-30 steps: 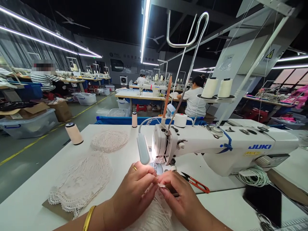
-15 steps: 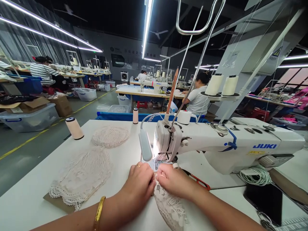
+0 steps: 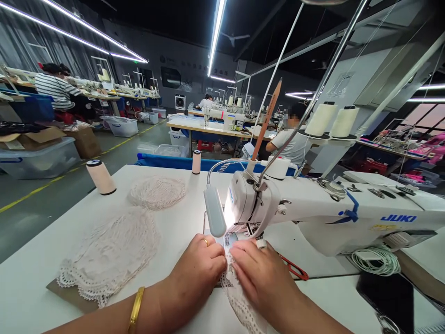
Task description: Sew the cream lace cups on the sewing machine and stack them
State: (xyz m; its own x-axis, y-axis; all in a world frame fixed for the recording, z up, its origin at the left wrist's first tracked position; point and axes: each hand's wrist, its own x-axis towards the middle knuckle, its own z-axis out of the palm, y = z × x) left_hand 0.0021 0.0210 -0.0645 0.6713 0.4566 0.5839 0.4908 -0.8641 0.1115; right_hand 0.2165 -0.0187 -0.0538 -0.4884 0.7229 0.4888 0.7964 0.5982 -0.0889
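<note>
A strip of cream lace (image 3: pixel 239 301) runs from the table's front edge up to the presser foot of a white JUKI sewing machine (image 3: pixel 295 195). My left hand (image 3: pixel 201 264), closed, pinches the lace's left edge just in front of the foot. On the lace's right side lies my right hand (image 3: pixel 259 269), its fingers bent together over the lace and their tips close to the foot. The machine's lamp (image 3: pixel 214 211) hangs above my left hand. The needle is hidden.
Two lace piles (image 3: pixel 111 255) (image 3: pixel 158 191) lie on the left of the white table (image 3: pixel 34 297). Two thread cones (image 3: pixel 100 177) (image 3: pixel 196 162) stand behind them. Red scissors (image 3: pixel 295 269), a coiled cable (image 3: pixel 375 260) and a black phone (image 3: pixel 387 297) are at the right. People sit farther back.
My right hand has loosened from a tight fist and its fingers now extend farther over the lace. My left hand remains beside the foot. The view has shifted slightly.
</note>
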